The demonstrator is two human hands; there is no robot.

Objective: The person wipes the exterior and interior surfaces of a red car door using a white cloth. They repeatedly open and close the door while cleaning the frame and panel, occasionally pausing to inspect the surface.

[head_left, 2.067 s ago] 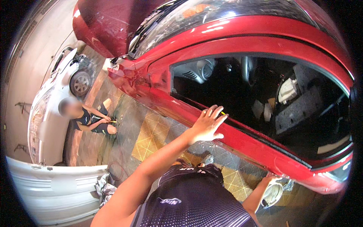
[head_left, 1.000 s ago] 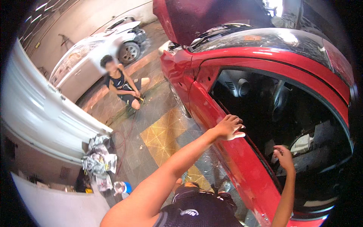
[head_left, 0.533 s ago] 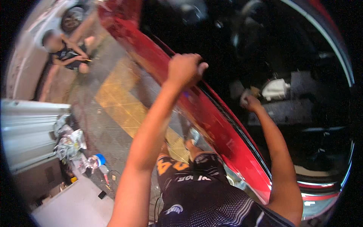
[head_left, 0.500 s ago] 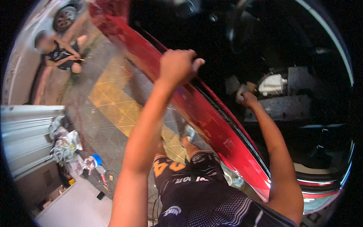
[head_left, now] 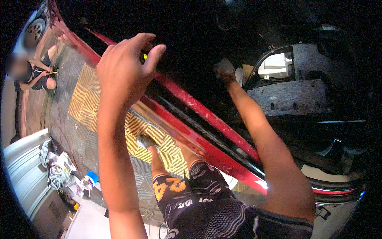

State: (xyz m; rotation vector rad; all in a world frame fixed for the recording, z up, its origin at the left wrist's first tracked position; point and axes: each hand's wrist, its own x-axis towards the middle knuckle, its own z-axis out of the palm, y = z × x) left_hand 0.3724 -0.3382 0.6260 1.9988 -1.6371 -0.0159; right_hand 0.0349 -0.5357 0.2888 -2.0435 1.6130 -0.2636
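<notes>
My left hand (head_left: 125, 65) is raised over the red car body edge (head_left: 187, 133), fingers curled loosely and thumb held apart. A small yellow-green spot shows between thumb and fingers; I cannot tell what it is. My right hand (head_left: 228, 76) reaches over the edge into the dark car interior, closed on a greyish, cloth-like wad (head_left: 223, 65). Shadow hides most of its fingers. Beside that hand is a pale, paper-like piece (head_left: 239, 75). Farther right, a white plastic box (head_left: 275, 65) sits in a recess among grey panels (head_left: 288, 97).
At the far left a person (head_left: 34, 73) sits low near a car wheel (head_left: 36, 28). Grey and yellow floor tiles (head_left: 85, 95) lie below. Crumpled plastic wrapping (head_left: 55, 165), a blue-lidded container (head_left: 90, 180) and a white surface (head_left: 89, 221) are at lower left.
My left hand has come off the red edge and risen, its fingers loosening. My right hand has moved left and farther into the dark interior with the wad. The view has shifted.
</notes>
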